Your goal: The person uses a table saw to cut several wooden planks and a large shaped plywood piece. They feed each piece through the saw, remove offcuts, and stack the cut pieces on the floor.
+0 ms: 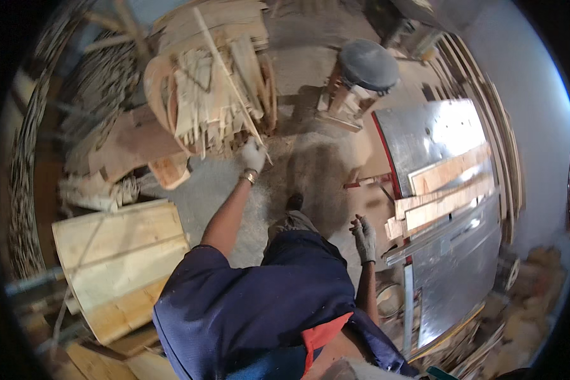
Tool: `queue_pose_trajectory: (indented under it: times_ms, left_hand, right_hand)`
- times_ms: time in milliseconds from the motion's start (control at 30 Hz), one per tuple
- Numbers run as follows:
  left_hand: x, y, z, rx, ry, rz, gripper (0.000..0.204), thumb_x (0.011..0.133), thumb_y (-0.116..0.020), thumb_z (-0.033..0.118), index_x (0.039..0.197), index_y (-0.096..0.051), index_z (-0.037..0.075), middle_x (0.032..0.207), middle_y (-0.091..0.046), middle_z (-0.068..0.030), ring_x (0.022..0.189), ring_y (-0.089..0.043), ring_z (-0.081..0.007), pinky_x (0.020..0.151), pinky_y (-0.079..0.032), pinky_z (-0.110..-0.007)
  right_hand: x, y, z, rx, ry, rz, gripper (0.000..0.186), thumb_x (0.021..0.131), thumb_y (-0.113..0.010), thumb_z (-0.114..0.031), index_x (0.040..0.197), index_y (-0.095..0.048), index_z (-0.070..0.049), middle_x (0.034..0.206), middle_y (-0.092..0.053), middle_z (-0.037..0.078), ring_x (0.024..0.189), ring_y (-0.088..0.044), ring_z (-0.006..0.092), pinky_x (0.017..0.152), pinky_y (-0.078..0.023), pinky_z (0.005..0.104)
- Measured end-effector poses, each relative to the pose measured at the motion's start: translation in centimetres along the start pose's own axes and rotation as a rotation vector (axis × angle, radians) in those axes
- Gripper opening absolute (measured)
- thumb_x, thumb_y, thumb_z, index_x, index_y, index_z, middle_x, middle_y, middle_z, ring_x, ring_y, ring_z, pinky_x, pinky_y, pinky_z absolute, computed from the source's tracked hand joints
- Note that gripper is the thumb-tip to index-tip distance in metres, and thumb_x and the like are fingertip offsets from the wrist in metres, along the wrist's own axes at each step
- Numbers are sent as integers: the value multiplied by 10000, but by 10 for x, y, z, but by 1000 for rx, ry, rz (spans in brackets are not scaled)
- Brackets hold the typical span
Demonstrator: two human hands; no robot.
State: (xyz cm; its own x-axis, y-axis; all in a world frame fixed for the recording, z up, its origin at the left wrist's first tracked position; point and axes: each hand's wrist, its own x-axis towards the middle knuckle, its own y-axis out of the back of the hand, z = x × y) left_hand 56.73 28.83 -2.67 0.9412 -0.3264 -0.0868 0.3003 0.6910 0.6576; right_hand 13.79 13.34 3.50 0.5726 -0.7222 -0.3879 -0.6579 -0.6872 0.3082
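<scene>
My left hand [253, 156], in a pale work glove with a metal band at the wrist, is closed around the near end of a long thin wood strip [220, 62]. The strip slants up and away over a heap of wood offcuts [212, 104], which sits between curved wooden side pieces. At my right side hangs my right hand [364, 240], also gloved, with loosely bent fingers apart and nothing seen in them. It is nearest to several light boards [448, 204] lying on a metal-topped machine table [434, 136].
A stool with a round dark seat [368, 64] stands on the floor ahead. Pale wood panels [123, 253] lie at the left, beside stacked thin wood [25, 171]. Long planks [497, 139] lean on the right wall. Scraps [487, 345] lie at the lower right.
</scene>
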Motion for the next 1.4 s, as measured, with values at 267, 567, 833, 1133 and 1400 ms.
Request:
queue_pose_trajectory:
  times_ms: [267,567,833,1133,1400]
  left_hand:
    - [126,-78,54,290,-353,-231,658,915,-582,558,1235,-561,-16,1137,-672,-218,988,-648,-388,820,-495,-482]
    - [-106,-270,204,86,-766,-960,636,865,-712,413,1302,-560,-23,1274,-603,-258,1202,-573,-398,1008,-460,-446]
    - [-200,-410,338,330,-1062,-756,713,792,-705,500,1314,-504,58,1312,-505,-214,1239,-473,-403,1036,-392,-523]
    - [-207,-437,351,562,-1081,-706,848,846,-594,595,1435,-412,13,1410,-427,-234,1327,-382,-411,1068,-310,-581]
    - [-191,-433,368,757,-1185,-676,874,803,-633,623,1420,-431,38,1348,-487,-203,1231,-493,-407,1014,-376,-597]
  right_hand:
    - [-39,15,-29,-190,-168,265,397,967,-573,-295,1203,-620,21,888,-686,175,779,-697,221,733,-534,363]
    - [-202,-35,34,-168,-560,718,412,919,-605,-337,1141,-657,6,957,-702,231,891,-683,383,786,-520,425]
    - [-408,-262,80,-89,-1227,814,351,915,-562,-329,994,-697,-15,805,-711,167,739,-689,283,669,-518,417]
    - [-428,-319,43,460,-1399,781,327,914,-569,-309,998,-701,-22,792,-704,153,712,-679,266,647,-515,408]
    - [-417,-280,68,512,-1268,866,306,912,-576,-291,1001,-705,-28,781,-698,140,688,-671,251,628,-513,399]
